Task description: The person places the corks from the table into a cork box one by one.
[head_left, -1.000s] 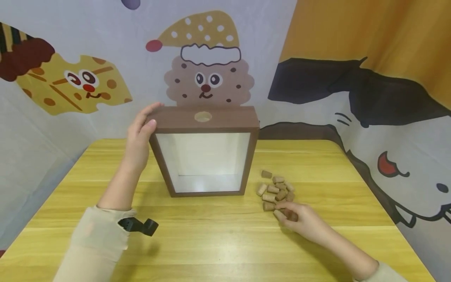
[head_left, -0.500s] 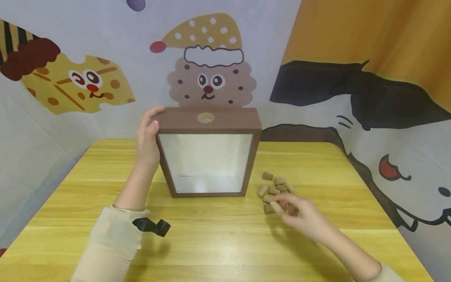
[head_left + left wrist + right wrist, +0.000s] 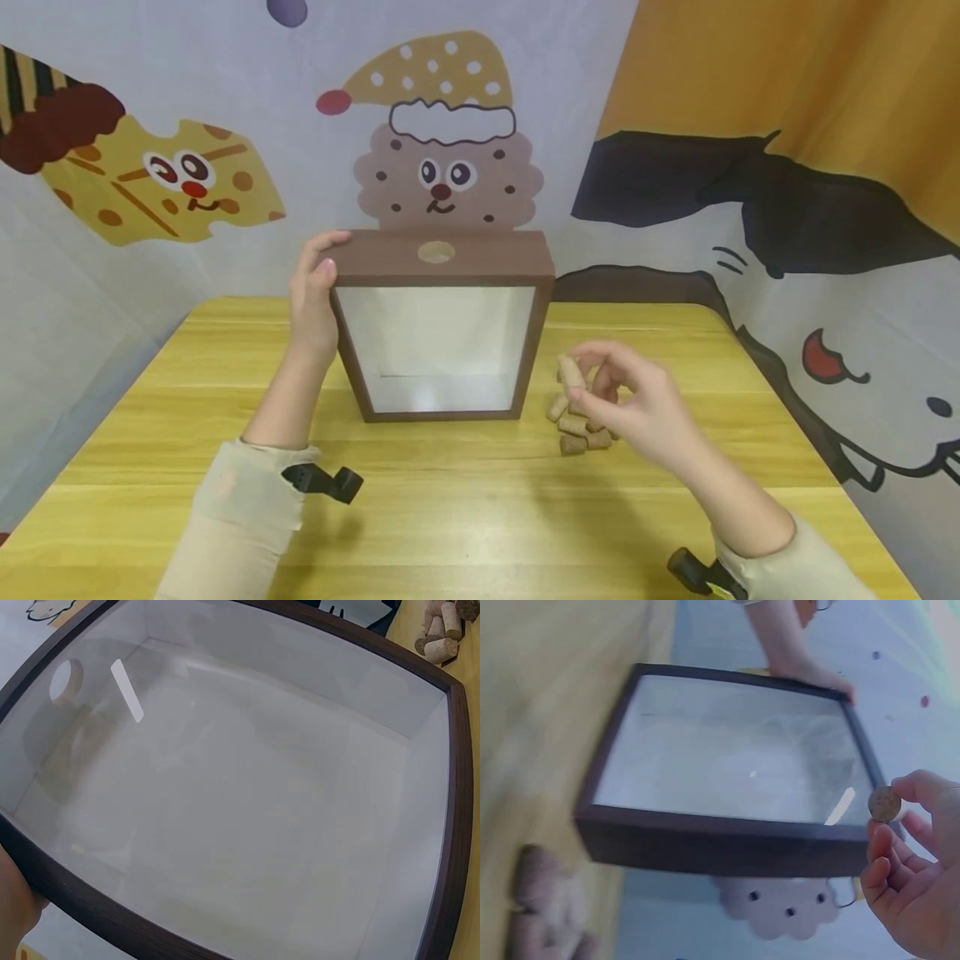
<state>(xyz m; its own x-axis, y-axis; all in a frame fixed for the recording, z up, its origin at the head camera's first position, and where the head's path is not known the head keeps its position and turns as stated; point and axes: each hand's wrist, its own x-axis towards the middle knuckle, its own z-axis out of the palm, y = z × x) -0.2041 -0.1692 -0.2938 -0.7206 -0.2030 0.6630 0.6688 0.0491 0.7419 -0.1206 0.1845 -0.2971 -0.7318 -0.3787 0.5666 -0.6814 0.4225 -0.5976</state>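
A brown-framed shadow box [image 3: 487,260] stands upright on the table, with a clear front, a white inside and a round hole [image 3: 437,252] in its top. My left hand [image 3: 311,300] grips the upper left corner, thumb at the front edge and fingers over the top. To the right of the box, my right hand [image 3: 637,400] pinches a cork [image 3: 571,372] between thumb and fingers, raised over the other corks. The right wrist view shows the end of this cork [image 3: 884,804]. Several loose corks [image 3: 573,426] lie below the hand, some hidden behind it.
The wooden table [image 3: 450,517] reaches back to a cartoon-printed cloth [image 3: 247,50] behind the box. An orange curtain [image 3: 787,75] hangs at the right. Each wrist carries a small black camera mount [image 3: 322,482].
My right hand has lifted a cork from the pile and moved up, farther back on the table. The left hand keeps its grip on the box corner.
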